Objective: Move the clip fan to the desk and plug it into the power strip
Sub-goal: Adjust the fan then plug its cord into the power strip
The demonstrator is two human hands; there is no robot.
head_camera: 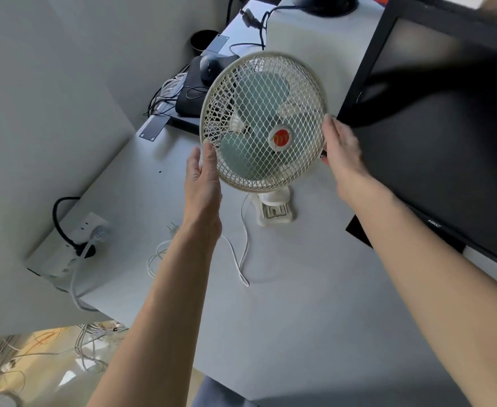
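Observation:
The white clip fan (263, 121) stands on the grey desk (300, 304) on its clip base (275, 211). Its mesh cage with a red centre badge tilts up toward me. My left hand (203, 171) touches the cage's lower left rim, fingers spread. My right hand (341, 151) rests on the right rim. The fan's white cord (241, 254) loops over the desk, and its plug (172, 229) lies loose beside my left forearm. The white power strip (65, 248) sits at the desk's left edge with a black plug and a white plug in it.
A black monitor (447, 136) stands close on the right. At the back are a black device with cables (191, 92), a dark cup (204, 41) and a white box (309, 39). Loose cables lie on the floor (50, 353) below the left edge.

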